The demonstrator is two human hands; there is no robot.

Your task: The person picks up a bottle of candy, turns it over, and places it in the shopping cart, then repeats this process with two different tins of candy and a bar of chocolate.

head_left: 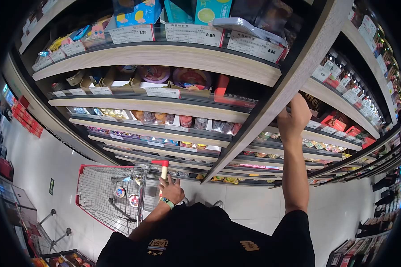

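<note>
My left hand, with a green wristband, is closed around the cream and red handle of a shopping cart. Two small round packs lie in the cart's wire basket. My right hand is stretched up to a store shelf on the right. Its fingers touch a dark box there, behind a row of price tags. The fingertips are hidden, so I cannot tell whether the box is gripped.
Tiered shelves of boxed and cupped snacks with price labels fill the view ahead. A dark upright divides two shelf bays. White tiled floor lies below, with a second cart at bottom left and more racks at both edges.
</note>
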